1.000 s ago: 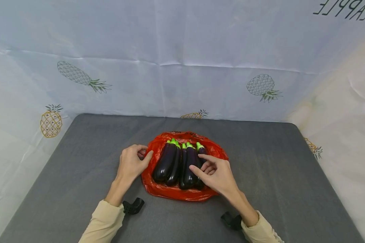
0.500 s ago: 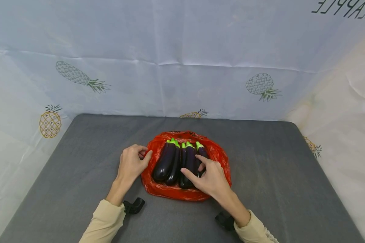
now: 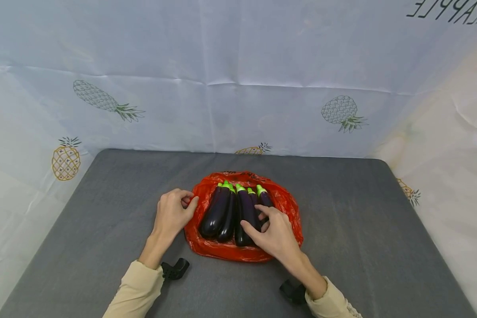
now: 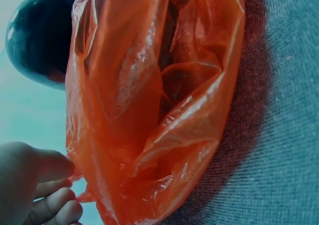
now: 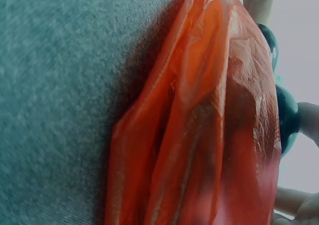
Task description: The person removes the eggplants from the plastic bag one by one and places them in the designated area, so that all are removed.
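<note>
At the left edge of the red bag, which lies spread on the table, your left hand has kept its place: its grip is together, finger and thumb pinching the rim. Inside the bag's left half, the left-hand eggplants lie as they did, stems toward the bag's far rim. Near the bag's middle comes the change: a plump eggplant has slid left over the last half second, and a slimmer eggplant now shows its stem to the right of it. Your right hand, reaching over the bag's right half, seems clamped on that plump one, thumb and fingers on either side. At the bag's right, another eggplant lies largely unmoved. That probably means you are reordering the right-hand ones within the bag, with none lifted out.
</note>
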Motion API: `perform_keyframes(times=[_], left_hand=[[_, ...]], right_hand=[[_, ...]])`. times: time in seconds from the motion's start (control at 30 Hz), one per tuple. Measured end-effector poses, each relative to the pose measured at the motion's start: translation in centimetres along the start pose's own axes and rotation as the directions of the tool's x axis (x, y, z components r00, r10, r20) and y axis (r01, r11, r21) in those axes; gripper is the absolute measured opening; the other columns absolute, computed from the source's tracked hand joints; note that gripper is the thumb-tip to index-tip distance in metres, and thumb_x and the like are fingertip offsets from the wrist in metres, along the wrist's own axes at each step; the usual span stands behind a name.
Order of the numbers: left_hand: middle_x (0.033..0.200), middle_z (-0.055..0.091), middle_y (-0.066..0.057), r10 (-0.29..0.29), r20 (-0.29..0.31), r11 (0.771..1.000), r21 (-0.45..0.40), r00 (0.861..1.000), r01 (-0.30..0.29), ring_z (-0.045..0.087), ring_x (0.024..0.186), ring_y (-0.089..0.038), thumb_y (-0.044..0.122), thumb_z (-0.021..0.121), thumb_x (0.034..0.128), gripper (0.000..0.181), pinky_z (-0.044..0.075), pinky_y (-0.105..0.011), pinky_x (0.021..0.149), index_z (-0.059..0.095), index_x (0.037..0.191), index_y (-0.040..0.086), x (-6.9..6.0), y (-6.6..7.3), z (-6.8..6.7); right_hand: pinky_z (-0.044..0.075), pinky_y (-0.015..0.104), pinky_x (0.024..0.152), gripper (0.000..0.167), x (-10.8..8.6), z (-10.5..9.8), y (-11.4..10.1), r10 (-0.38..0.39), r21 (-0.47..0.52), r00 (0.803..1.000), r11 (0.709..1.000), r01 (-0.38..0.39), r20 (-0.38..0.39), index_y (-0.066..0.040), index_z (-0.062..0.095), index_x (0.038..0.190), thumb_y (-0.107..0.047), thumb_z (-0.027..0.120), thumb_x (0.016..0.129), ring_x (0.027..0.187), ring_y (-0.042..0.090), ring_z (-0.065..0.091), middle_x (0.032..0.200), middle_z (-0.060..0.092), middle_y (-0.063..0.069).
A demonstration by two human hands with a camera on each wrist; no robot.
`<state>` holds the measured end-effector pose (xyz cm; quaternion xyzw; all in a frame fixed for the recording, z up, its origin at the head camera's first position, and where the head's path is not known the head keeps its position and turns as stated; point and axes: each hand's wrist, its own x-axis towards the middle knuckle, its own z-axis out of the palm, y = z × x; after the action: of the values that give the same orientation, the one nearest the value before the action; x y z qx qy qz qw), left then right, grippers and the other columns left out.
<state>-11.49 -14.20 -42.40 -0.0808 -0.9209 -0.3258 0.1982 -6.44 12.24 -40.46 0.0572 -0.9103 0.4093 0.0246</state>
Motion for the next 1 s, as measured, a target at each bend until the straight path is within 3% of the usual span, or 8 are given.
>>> perform_keyframes(times=[0.3, 0.67, 1.0], left_hand=[[0.069, 0.070, -0.014, 0.021, -0.023, 1.000, -0.004, 1.000, -0.021, 0.064, 0.059, -0.023, 0.004, 0.078, 0.0823, 0.009, 0.057, -0.043, 0.061, 0.076, 0.079, -0.004, 0.0, -0.1, 0.2], [0.067, 0.071, -0.013, 0.012, -0.026, 1.000, -0.007, 1.000, -0.012, 0.064, 0.056, -0.021, 0.003, 0.077, 0.0821, 0.009, 0.057, -0.044, 0.060, 0.076, 0.077, -0.004, 0.0, -0.6, 0.5], [0.066, 0.072, -0.013, -0.012, -0.011, 1.000, -0.015, 1.000, 0.011, 0.065, 0.056, -0.020, 0.003, 0.073, 0.0839, 0.010, 0.058, -0.043, 0.059, 0.076, 0.076, -0.003, 0.1, -0.6, 0.6]], right_hand=[[0.049, 0.020, 0.060, 0.042, -0.2, -0.1, 0.2, -0.010, 0.014, 0.998, 1.000, 0.011, -0.062, -0.005, 0.074, 0.118, -0.025, 0.082, 0.081, 0.063, 0.009, 0.058, 0.089, 0.069, 0.008], [0.049, 0.024, 0.065, 0.042, -0.2, -1.9, 0.4, 0.007, 0.028, 0.991, 1.000, -0.004, -0.130, -0.009, 0.073, 0.122, -0.023, 0.082, 0.084, 0.070, 0.010, 0.059, 0.093, 0.070, 0.006], [0.052, 0.022, 0.059, 0.045, 0.2, -3.8, 1.2, -0.003, 0.039, 0.980, 0.999, 0.011, -0.198, -0.007, 0.071, 0.125, -0.022, 0.082, 0.084, 0.071, 0.014, 0.064, 0.097, 0.071, 0.008]])
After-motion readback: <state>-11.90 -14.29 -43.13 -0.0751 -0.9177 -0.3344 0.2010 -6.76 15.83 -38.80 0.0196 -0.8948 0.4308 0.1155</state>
